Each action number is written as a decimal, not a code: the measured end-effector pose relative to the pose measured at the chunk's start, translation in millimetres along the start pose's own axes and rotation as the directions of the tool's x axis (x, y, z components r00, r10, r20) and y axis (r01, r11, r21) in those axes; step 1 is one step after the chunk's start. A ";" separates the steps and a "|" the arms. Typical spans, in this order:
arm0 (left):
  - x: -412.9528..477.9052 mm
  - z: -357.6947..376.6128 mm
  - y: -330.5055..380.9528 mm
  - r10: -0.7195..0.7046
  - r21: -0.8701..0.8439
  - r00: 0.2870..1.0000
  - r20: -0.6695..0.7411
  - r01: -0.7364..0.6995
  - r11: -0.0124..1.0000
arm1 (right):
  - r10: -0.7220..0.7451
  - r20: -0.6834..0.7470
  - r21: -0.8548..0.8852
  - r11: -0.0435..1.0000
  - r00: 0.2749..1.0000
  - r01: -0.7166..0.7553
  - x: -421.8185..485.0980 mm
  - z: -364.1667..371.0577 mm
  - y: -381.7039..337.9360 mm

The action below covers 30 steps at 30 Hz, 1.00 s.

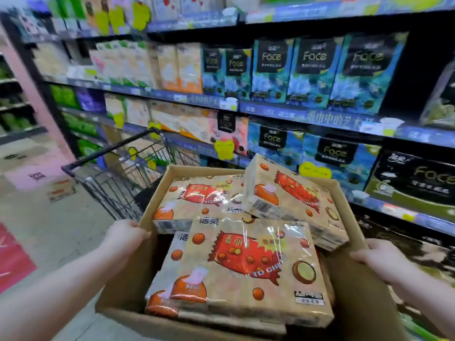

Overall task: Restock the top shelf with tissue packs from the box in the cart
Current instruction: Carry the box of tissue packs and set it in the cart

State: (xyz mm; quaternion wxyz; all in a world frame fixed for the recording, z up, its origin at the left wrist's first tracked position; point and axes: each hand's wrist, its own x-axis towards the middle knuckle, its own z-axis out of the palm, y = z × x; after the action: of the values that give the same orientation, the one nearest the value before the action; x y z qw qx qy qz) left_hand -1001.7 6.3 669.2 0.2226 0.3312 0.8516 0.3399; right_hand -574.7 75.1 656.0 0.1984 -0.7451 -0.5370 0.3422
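Between my 2 hands sits the open cardboard box [357, 291], near the cart [118, 178]. Left hand [125, 233] grips its left rim, right hand [374, 254] its right rim. Tissue packs [246, 267] lie stacked inside.

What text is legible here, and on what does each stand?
"Face": blue packs, several on the shelves.
"Face": black pack, far right.
"洁柔": top edge of the front tissue pack in the box.
"TO CHO", partly lost in glare: same pack, under the red candy picture.
Shelf strip, price tags, barcode: too blurred to read.
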 end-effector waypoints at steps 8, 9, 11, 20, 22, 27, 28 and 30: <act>93.2 -65.3 -19.5 -0.103 -0.038 0.989 -0.109 0.100 0.994 | -0.111 0.079 -0.039 0.993 0.991 0.115 39.9 62.1 -124.3; 103.7 -68.6 -19.4 -0.112 -0.034 0.987 -0.114 0.108 0.994 | -0.121 0.081 -0.040 0.991 0.989 0.125 47.8 66.9 -137.0; 123.7 -72.5 -18.3 -0.118 -0.027 0.985 -0.127 0.115 0.993 | -0.138 0.093 -0.057 0.988 0.986 0.143 65.3 76.4 -160.3; 242.5 -66.0 32.8 -0.055 0.062 0.984 -0.169 0.066 0.996 | -0.109 0.114 -0.017 0.994 0.988 0.111 169.8 114.1 -232.7; 269.0 -61.1 50.4 -0.037 0.055 0.986 -0.164 0.046 0.997 | -0.103 0.094 0.018 0.995 0.990 0.102 189.4 116.2 -247.1; 323.9 -41.6 73.7 -0.045 0.048 0.991 -0.128 0.051 0.998 | -0.088 0.028 0.031 0.996 0.996 0.087 217.2 122.3 -264.8; 334.7 -36.6 75.7 -0.036 0.038 0.993 -0.116 0.040 0.998 | -0.082 0.011 0.020 0.996 0.997 0.082 220.5 124.5 -266.2; 355.6 -26.7 78.1 -0.020 0.021 0.996 -0.089 0.022 1.000 | -0.058 -0.009 0.015 0.998 0.998 0.058 226.6 131.3 -269.6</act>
State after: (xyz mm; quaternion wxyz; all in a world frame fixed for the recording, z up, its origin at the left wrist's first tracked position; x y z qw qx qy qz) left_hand -1228.0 292.1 689.0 0.1846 0.3092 0.8678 0.3423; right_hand -805.9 370.7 677.2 0.2163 -0.7291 -0.5550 0.3370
